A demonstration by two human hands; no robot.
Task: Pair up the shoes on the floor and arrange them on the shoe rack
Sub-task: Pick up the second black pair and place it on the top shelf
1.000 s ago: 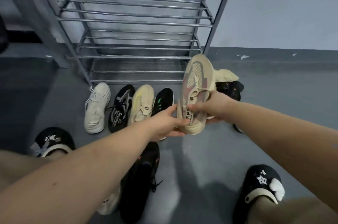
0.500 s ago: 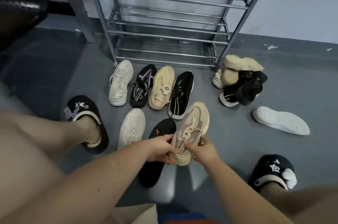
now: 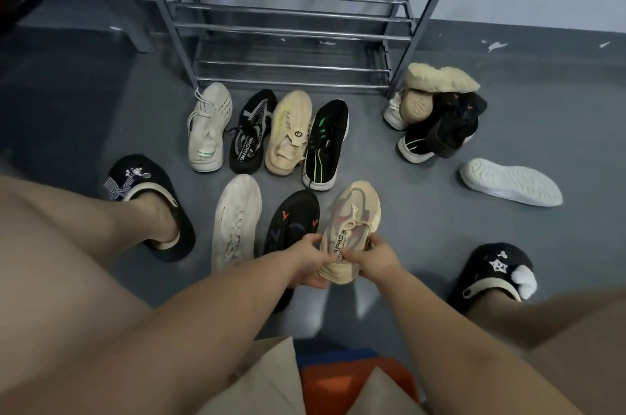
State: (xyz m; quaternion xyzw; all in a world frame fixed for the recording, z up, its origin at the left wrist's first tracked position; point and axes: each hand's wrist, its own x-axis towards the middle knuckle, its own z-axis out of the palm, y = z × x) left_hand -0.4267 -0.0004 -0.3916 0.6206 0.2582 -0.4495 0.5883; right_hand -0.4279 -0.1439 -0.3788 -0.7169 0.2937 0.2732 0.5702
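Observation:
A beige and pink sneaker (image 3: 350, 221) lies low over the floor, toe pointing away. My left hand (image 3: 310, 258) grips its heel from the left and my right hand (image 3: 374, 258) pinches its collar from the right. Beside it lie a black sneaker with orange marks (image 3: 294, 221) and a cream sneaker (image 3: 237, 218). Further off stands a row: a white sneaker (image 3: 208, 126), a black and white one (image 3: 252, 130), a beige one (image 3: 289, 130) and a black and green one (image 3: 327, 143). The metal shoe rack (image 3: 291, 28) stands behind them with bare shelves.
A heap of shoes (image 3: 437, 113) lies by the rack's right leg, and a white shoe (image 3: 509, 181) lies sole up to its right. My feet in black slippers (image 3: 152, 204) (image 3: 491, 275) flank the shoes. A grey post (image 3: 128, 8) stands left of the rack.
The beige and pink sneaker came down from in front of the rack to the floor beside the black one. The camera has tilted downward and both hands have drawn back with the shoe.

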